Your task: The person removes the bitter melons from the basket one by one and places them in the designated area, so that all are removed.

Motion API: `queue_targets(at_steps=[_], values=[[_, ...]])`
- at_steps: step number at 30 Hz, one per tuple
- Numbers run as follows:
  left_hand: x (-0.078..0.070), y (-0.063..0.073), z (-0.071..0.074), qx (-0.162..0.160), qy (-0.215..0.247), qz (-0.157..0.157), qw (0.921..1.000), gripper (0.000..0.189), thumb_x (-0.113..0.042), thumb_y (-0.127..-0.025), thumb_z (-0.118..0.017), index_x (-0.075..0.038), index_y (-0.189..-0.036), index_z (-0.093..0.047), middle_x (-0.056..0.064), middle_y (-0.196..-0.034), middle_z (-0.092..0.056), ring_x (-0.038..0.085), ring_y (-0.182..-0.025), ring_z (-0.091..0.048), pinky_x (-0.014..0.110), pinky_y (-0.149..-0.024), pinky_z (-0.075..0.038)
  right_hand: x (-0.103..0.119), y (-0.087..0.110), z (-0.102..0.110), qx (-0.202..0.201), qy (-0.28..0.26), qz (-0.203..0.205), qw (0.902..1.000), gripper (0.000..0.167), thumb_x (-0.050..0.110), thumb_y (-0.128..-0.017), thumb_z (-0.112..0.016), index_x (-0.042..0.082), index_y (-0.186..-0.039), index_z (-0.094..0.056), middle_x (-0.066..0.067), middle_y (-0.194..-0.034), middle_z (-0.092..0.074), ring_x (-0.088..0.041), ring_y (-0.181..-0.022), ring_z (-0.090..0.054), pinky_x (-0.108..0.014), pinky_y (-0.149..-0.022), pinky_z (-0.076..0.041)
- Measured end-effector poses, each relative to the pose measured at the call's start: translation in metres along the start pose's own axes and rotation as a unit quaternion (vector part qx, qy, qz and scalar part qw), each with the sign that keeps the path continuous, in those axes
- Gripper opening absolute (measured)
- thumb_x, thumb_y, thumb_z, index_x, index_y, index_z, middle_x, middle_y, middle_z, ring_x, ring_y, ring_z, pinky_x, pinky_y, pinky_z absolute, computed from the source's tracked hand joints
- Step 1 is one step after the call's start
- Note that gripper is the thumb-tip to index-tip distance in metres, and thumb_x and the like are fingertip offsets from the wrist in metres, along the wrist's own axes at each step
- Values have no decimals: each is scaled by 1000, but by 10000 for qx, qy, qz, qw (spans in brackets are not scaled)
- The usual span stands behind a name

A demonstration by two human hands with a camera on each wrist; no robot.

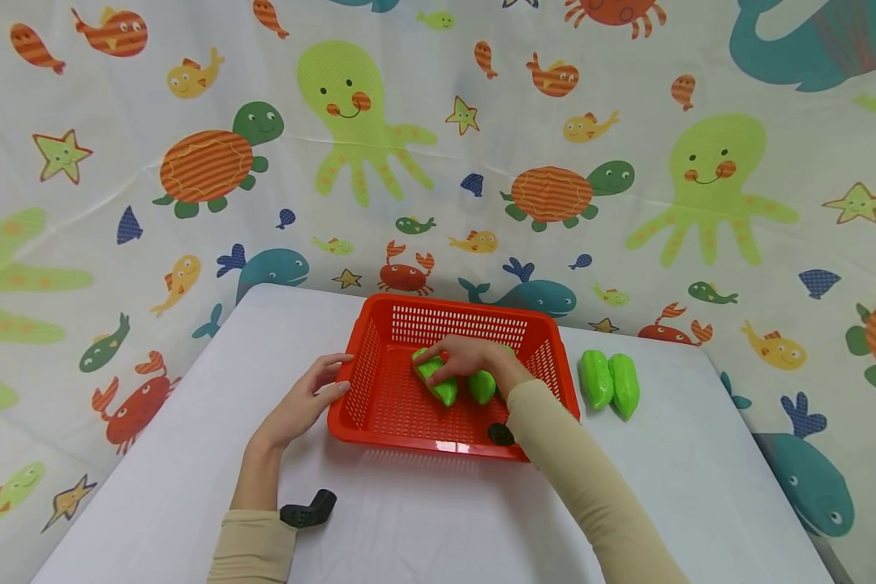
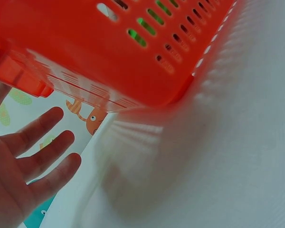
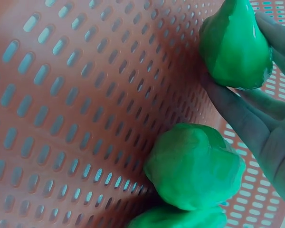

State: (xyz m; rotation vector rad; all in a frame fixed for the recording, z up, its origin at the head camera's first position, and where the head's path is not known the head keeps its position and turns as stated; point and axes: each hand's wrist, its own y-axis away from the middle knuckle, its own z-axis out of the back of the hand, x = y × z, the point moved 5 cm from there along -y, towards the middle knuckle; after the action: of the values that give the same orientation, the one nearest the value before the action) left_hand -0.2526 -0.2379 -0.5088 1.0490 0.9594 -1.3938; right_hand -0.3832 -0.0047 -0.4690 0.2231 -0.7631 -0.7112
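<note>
A red plastic basket (image 1: 409, 444) with slotted walls stands on the white table. Inside it, my right hand (image 1: 470, 357) pinches a glossy green star fruit (image 1: 445, 392) between thumb and fingers; the right wrist view shows this star fruit (image 3: 237, 52) between the digits, near the basket floor. Beside it lies a second star fruit (image 1: 482, 388), and a third (image 3: 178, 218) is partly hidden behind my right forearm in the head view. My left hand (image 1: 302, 405) is at the basket's left rim, its fingers (image 2: 47, 152) spread and mostly straight.
Two more green star fruits (image 1: 610, 383) lie side by side on the table, right of the basket. A black wrist device (image 1: 310, 511) sits at my left sleeve. Behind the table hangs a curtain (image 1: 423, 162) printed with sea animals.
</note>
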Motion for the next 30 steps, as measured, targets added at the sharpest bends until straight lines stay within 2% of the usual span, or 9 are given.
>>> queue_targets(at_steps=[10,18,30], values=[[-1,1,0,61,-12,-44,10000,54,-33,-96,-60,-24,-145,-39,16,-149,-38,39,-136,-35,56,-97,-46,2,3,0,-19,-57,39,10000,46,30,-91,-70,23,-135,-61,2,-120,-58,-18,-109,-50,-32,-93,-44],[0,0,0,13,-24,29,10000,53,-36,-96,-61,-29,-144,-40,13,-149,-38,37,-135,-36,56,-97,-46,-2,2,1,-42,-130,172,9998,47,32,-90,-70,23,-135,-61,2,-120,-58,-18,-109,-50,-33,-93,-45],[-1,0,1,31,-15,-5,10000,53,-34,-96,-60,-26,-145,-39,15,-149,-38,38,-135,-36,57,-98,-46,-5,4,4,-112,-44,177,9998,46,35,-91,-69,26,-135,-60,2,-125,-57,-17,-112,-49,-36,-97,-44]])
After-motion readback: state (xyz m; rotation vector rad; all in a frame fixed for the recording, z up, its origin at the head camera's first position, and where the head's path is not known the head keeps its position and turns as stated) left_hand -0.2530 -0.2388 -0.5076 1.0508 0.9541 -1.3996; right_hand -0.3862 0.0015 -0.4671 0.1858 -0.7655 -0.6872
